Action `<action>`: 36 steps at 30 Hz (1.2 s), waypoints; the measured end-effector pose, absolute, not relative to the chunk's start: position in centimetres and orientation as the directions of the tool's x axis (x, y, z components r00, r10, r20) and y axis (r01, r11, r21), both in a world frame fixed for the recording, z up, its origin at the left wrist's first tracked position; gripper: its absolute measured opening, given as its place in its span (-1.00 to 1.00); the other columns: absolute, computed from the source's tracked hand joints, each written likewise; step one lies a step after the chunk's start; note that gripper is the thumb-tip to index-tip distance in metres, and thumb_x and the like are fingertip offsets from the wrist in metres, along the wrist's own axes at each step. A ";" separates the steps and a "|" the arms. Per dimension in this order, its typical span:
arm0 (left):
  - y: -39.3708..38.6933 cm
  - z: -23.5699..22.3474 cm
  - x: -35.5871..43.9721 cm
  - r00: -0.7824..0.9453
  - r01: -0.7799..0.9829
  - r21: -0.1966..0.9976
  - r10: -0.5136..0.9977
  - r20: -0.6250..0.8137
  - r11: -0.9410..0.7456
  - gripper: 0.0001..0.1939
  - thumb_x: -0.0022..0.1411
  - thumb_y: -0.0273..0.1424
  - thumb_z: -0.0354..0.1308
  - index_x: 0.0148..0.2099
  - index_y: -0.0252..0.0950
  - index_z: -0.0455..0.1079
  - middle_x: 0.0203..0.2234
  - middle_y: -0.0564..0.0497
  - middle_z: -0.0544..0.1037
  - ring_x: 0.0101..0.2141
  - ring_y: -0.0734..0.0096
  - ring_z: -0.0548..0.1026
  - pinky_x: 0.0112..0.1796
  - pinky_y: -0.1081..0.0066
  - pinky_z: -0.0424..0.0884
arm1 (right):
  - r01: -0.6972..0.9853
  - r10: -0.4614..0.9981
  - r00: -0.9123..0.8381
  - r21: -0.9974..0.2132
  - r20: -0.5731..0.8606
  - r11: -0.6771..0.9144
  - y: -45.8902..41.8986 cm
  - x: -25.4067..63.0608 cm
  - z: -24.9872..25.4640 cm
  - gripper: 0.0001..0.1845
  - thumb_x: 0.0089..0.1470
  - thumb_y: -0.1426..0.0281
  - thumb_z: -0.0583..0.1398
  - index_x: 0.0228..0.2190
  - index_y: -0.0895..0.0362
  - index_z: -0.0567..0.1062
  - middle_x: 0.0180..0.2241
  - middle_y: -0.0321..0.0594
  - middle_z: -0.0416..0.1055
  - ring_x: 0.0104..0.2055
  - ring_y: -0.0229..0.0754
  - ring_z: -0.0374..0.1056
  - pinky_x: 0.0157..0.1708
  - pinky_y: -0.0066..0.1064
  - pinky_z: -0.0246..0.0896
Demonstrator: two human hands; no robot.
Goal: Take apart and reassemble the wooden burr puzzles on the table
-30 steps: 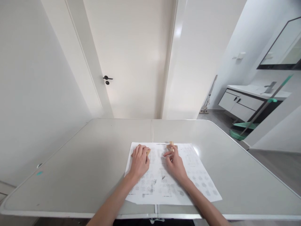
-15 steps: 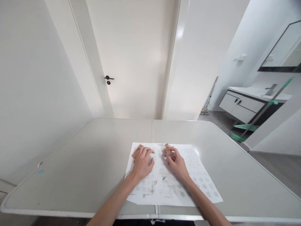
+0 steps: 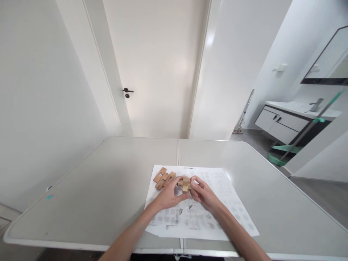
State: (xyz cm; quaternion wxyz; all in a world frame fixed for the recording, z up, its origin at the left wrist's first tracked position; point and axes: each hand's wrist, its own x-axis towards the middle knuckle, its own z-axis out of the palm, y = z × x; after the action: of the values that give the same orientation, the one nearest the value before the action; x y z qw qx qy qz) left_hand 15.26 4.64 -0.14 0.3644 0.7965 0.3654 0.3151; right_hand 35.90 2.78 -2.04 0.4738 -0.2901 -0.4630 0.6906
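A light wooden block puzzle (image 3: 185, 184) with cube-shaped ends is between my two hands, over a printed paper sheet (image 3: 225, 214). My right hand (image 3: 203, 192) grips its right side with thumb and fingers. Around the left side curls my left hand (image 3: 171, 195), its thumb below and its fingers behind the block; part of the puzzle is hidden there. Just left of that hand, several flat brown wooden pieces with cut-out slots (image 3: 164, 178) lie together at the sheet's upper left.
The sheet lies on a pale folding table (image 3: 108, 192) with a seam down its middle. Beyond it stands a white door (image 3: 157, 72). A sink cabinet (image 3: 282, 119), a mop (image 3: 244, 112) and a green dustpan (image 3: 277, 158) are off to the right.
My left hand has moved right off the flat brown pieces and onto the block puzzle. My right hand has brought the puzzle slightly left and nearer, so both hands now hold it.
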 end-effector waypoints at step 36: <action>5.3 0.0 15.3 0.395 0.381 0.839 0.889 0.232 -0.388 -0.40 0.09 -0.07 0.42 0.12 -0.18 0.43 -0.15 -0.08 0.60 -0.15 0.14 0.56 -0.14 0.27 0.49 | 0.235 0.965 -0.188 -0.946 0.181 0.223 2.8 35.2 -2.8 -0.62 0.15 0.00 0.25 -0.29 0.06 0.47 -0.55 -0.39 0.26 -0.52 -0.23 0.09 -0.47 -0.40 0.00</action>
State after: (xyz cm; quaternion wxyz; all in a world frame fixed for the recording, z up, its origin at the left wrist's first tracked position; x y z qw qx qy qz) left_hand 15.31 5.30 -0.02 0.3587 0.7542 0.4209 0.3541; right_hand 35.22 2.77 -2.80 0.4375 -0.4631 -0.6481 0.4172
